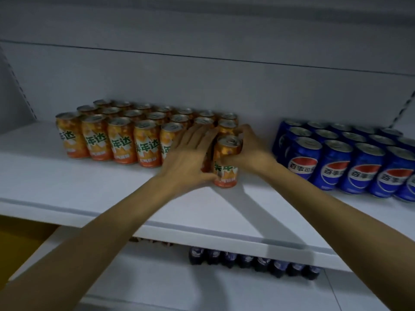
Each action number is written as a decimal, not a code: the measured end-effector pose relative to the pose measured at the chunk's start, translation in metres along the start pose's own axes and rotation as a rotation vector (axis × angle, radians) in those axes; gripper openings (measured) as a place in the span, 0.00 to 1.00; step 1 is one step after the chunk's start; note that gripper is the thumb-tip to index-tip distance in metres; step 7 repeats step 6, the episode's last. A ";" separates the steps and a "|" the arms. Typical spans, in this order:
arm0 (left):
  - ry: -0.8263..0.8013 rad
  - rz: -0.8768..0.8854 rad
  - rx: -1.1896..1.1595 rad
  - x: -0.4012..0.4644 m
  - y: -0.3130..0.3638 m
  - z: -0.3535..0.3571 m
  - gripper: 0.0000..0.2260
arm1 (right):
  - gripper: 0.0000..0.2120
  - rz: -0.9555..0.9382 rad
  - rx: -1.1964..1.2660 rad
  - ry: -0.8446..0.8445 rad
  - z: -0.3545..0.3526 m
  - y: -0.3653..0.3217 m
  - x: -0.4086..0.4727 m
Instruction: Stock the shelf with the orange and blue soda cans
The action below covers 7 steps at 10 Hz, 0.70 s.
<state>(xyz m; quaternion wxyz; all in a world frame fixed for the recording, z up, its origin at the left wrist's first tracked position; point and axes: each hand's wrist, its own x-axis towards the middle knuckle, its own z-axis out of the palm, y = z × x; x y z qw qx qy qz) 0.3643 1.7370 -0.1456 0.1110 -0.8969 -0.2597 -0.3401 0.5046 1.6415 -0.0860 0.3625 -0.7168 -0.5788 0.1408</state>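
both hands at the white shelf [67,176], working the right end of the orange block [116,135].

my right hand [249,151] wraps one orange can [225,162] from the right, fingers curled over its upper wall near the rim, thumb low on the front. that can stands upright on the shelf, a little forward of the front row, at the block's right end. my left hand [190,153] lies with fingers straight and spread, flat against the cans just left of it, thumb touching the held can's lower left side. whether there is a can under the palm, i cannot tell.

blue cans [332,162] stand in rows to the right, apart from the orange ones by a bare gap.

handling, as i judge it: a full can, fairly heavy for its size, wall stiff while sealed but thin enough to dent if squeezed hard. smooth printed metal, likely slippery. best hold is around the mid-body. slid rather than lifted, it should stay upright; pushed high up it may tip into its neighbours.

dark bottles [253,263] line the lower shelf.
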 end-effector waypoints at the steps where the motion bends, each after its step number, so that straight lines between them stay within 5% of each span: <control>1: 0.041 0.088 0.045 0.009 -0.009 0.016 0.43 | 0.38 0.086 0.002 0.058 0.010 0.004 0.018; 4: 0.108 0.079 0.012 0.015 -0.009 0.037 0.35 | 0.35 0.160 0.103 0.223 0.048 0.044 0.005; 7: 0.003 0.039 0.028 0.017 0.002 0.029 0.36 | 0.33 0.235 0.030 0.123 0.040 0.032 0.018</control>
